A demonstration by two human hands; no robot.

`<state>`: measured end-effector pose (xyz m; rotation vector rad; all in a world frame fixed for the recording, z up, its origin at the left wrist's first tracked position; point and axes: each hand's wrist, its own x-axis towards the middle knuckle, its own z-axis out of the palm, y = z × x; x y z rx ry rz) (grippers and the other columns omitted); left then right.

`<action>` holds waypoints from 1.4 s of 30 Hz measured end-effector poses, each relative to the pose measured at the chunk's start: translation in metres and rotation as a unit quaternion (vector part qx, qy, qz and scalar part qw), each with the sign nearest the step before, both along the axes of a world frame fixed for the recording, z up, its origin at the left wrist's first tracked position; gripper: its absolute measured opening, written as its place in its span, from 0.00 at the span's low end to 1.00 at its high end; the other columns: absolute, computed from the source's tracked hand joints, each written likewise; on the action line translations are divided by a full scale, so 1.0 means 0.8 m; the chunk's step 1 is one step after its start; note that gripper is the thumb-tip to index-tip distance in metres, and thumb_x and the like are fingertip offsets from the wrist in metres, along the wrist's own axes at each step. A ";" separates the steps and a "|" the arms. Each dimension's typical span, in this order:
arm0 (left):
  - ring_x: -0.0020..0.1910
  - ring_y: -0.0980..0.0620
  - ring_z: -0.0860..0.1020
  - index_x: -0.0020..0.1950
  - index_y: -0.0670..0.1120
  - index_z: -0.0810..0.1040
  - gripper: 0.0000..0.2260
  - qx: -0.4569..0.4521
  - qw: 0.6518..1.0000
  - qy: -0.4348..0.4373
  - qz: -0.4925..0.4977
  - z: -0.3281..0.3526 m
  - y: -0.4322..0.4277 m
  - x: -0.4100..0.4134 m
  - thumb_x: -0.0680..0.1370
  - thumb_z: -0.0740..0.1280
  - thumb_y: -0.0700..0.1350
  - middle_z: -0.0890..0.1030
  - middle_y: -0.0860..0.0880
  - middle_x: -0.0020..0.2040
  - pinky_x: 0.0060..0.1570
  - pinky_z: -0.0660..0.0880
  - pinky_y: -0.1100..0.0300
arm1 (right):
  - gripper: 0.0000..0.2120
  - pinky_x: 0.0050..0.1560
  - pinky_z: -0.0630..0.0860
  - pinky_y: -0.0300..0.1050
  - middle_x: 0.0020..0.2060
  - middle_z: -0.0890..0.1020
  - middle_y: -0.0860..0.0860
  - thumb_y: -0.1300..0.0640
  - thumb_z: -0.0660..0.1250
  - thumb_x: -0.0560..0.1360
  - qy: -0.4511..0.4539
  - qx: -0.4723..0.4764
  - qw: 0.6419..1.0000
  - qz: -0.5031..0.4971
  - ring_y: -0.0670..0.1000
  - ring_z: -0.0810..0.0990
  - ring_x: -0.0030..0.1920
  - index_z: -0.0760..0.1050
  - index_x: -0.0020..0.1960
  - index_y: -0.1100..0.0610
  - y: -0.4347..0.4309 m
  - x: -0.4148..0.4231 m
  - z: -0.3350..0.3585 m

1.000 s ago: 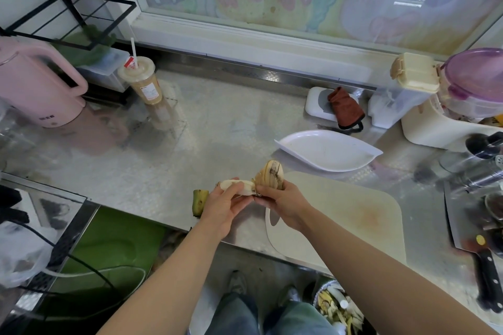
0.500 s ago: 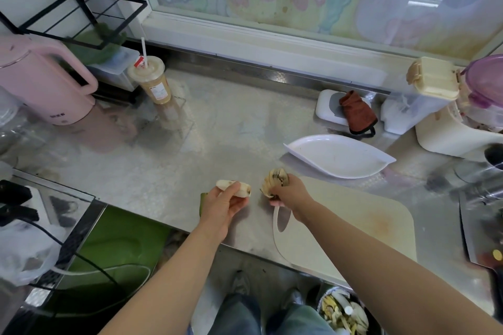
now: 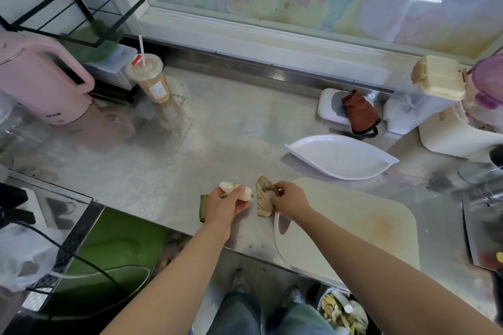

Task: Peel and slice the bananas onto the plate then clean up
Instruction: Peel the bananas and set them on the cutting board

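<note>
The left hand (image 3: 226, 205) curls its fingers round the pale peeled banana (image 3: 236, 191) just left of the beige rounded plastic cutting board (image 3: 353, 226), long axis roughly level, bare end pointing right at it. The right hand (image 3: 291, 201) pinches the brown-streaked banana peel (image 3: 262, 200) at the board's left corner; the white leaf-shaped plate (image 3: 340, 156) lies just beyond the board

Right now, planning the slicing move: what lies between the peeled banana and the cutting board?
In the head view, the peel pinched in the right hand sits between peeled banana and cutting board.
</note>
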<state>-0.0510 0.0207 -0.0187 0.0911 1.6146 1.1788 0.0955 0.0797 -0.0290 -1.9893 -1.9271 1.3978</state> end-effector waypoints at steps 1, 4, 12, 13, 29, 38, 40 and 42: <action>0.52 0.44 0.80 0.57 0.38 0.77 0.12 -0.003 1.000 -0.002 -0.003 0.002 0.001 0.002 0.75 0.71 0.37 0.80 0.41 0.53 0.46 0.82 0.54 | 0.13 0.46 0.74 0.46 0.50 0.79 0.56 0.58 0.61 0.74 -0.041 0.038 0.998 0.032 0.56 0.79 0.48 0.77 0.57 0.57 -0.001 0.001 -0.001; 0.53 0.44 0.80 0.58 0.37 0.77 0.13 -0.005 1.000 -0.010 0.007 0.004 0.004 0.007 0.75 0.71 0.38 0.80 0.41 0.53 0.43 0.82 0.57 | 0.17 0.55 0.73 0.49 0.57 0.73 0.53 0.50 0.62 0.76 -0.107 0.131 0.981 0.091 0.55 0.73 0.58 0.74 0.63 0.54 -0.003 0.002 0.001; 0.48 0.46 0.82 0.57 0.39 0.78 0.10 0.024 0.995 -0.095 0.016 0.011 0.003 0.014 0.77 0.69 0.40 0.82 0.41 0.52 0.47 0.81 0.55 | 0.16 0.41 0.78 0.40 0.42 0.84 0.58 0.51 0.74 0.71 0.269 -0.081 0.958 -0.052 0.49 0.82 0.38 0.78 0.54 0.59 -0.010 0.001 0.030; 0.48 0.46 0.82 0.56 0.38 0.78 0.10 0.027 0.994 -0.108 0.010 0.012 0.003 0.014 0.77 0.69 0.40 0.82 0.41 0.51 0.48 0.81 0.55 | 0.16 0.41 0.79 0.39 0.42 0.84 0.60 0.53 0.74 0.71 0.286 -0.090 0.951 -0.069 0.50 0.82 0.38 0.78 0.53 0.62 -0.012 0.001 0.030; 0.47 0.46 0.84 0.56 0.40 0.78 0.10 0.053 0.996 -0.061 -0.032 0.012 0.004 0.014 0.75 0.71 0.40 0.84 0.43 0.50 0.50 0.81 0.54 | 0.04 0.41 0.80 0.40 0.35 0.82 0.59 0.67 0.68 0.72 0.325 -0.143 0.917 -0.184 0.50 0.81 0.34 0.81 0.46 0.66 -0.006 -0.003 0.025; 0.47 0.48 0.82 0.52 0.41 0.79 0.10 0.071 0.995 0.069 -0.015 0.011 0.010 0.015 0.73 0.73 0.38 0.82 0.43 0.49 0.40 0.81 0.60 | 0.09 0.43 0.77 0.42 0.38 0.83 0.48 0.62 0.67 0.67 0.068 0.075 0.993 -0.064 0.48 0.81 0.40 0.82 0.44 0.52 0.003 -0.001 0.000; 0.49 0.49 0.81 0.53 0.41 0.79 0.11 0.066 0.994 0.083 -0.013 0.009 0.010 0.013 0.73 0.73 0.39 0.82 0.45 0.49 0.40 0.81 0.60 | 0.13 0.45 0.75 0.44 0.48 0.79 0.48 0.58 0.69 0.67 -0.008 0.124 0.992 -0.013 0.49 0.78 0.48 0.79 0.52 0.51 0.003 0.005 -0.010; 0.49 0.50 0.81 0.53 0.43 0.79 0.10 0.060 0.994 0.092 -0.015 0.007 0.010 0.012 0.73 0.73 0.40 0.81 0.47 0.49 0.42 0.81 0.59 | 0.18 0.47 0.74 0.46 0.55 0.72 0.50 0.55 0.70 0.69 -0.062 0.168 0.984 0.021 0.51 0.74 0.53 0.74 0.58 0.51 0.003 0.007 -0.017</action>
